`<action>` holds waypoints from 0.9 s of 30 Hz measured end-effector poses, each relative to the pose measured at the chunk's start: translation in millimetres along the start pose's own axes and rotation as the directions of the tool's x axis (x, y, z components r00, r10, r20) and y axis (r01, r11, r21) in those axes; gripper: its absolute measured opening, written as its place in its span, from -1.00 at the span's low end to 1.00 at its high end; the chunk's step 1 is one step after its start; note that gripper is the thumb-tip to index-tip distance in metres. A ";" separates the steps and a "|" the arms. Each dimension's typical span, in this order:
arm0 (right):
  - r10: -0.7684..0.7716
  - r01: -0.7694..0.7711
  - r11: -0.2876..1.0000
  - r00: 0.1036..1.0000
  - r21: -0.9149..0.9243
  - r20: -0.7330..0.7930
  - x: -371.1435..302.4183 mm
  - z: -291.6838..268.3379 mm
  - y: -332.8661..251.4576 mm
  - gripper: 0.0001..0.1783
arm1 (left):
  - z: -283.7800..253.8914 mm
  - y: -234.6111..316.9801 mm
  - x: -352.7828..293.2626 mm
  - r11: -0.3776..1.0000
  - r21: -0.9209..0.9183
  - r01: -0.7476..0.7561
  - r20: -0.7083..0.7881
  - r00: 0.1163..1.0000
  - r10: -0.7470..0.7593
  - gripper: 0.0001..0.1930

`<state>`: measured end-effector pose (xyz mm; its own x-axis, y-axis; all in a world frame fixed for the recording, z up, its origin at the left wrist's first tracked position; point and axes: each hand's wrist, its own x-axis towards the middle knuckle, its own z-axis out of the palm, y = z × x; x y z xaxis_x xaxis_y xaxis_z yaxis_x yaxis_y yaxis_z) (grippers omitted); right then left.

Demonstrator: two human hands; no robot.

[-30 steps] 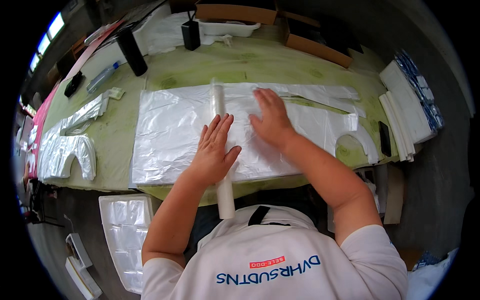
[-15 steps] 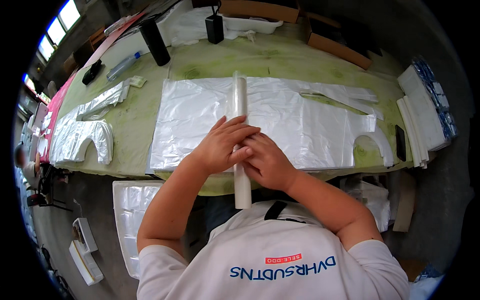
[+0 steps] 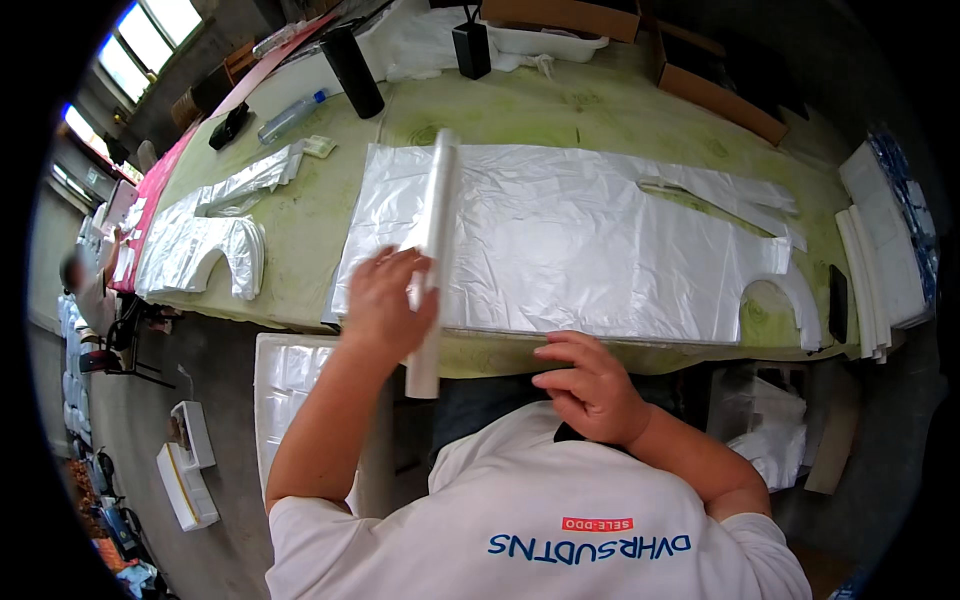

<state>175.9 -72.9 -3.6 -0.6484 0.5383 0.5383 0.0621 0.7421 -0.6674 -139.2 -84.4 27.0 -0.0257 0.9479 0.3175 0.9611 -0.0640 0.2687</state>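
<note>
A long white roll of plastic film (image 3: pixel 443 190) lies slantwise across a stack of flat, shiny white plastic garments (image 3: pixel 560 230). Its near end sticks out past the table's front edge. My left hand (image 3: pixel 388 305), a little blurred, rests against the roll's left side with the fingers apart and the thumb side over it. Nearer to me, just off the front edge, my right hand (image 3: pixel 595 388) hangs open with spread fingers and touches nothing. The garments have a curved cut-out and long strips toward their right end.
Another folded plastic garment (image 3: pixel 200 245) lies at the left. Behind stand a black cylinder (image 3: pixel 352 75), a plastic bottle (image 3: pixel 290 118) and a black box (image 3: pixel 471 48). A dark phone-like slab (image 3: pixel 838 303) and white rolls (image 3: pixel 868 285) lie at the right; a cardboard box (image 3: pixel 720 90) is far right.
My hands were together on the roll; they have parted, the right drawing back toward me and to the right. The roll has shifted left across the garments and now slants. The view has turned slightly.
</note>
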 end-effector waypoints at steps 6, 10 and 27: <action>0.007 -0.006 0.999 1.000 0.045 -0.018 -9.3 4.4 2.9 -0.68 | -1.7 7.5 10.2 0.995 0.095 0.008 -0.074 0.997 -0.001 -0.39; -0.072 0.072 0.997 0.997 0.034 -0.001 -10.4 0.8 -2.8 -0.69 | 11.8 6.6 18.0 0.947 0.230 0.225 0.174 0.948 -0.267 -0.20; 0.047 -0.036 0.991 0.995 0.132 -0.082 -40.1 -10.8 7.2 -0.73 | -21.5 -43.7 0.1 0.705 -0.528 0.474 0.143 0.867 -0.477 -0.17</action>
<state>210.5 -84.9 -24.4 -0.5801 0.6036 0.5469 -0.0152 0.6633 -0.7482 -187.0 -88.2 34.8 -0.4410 0.8974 0.0174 0.5203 0.2398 0.8196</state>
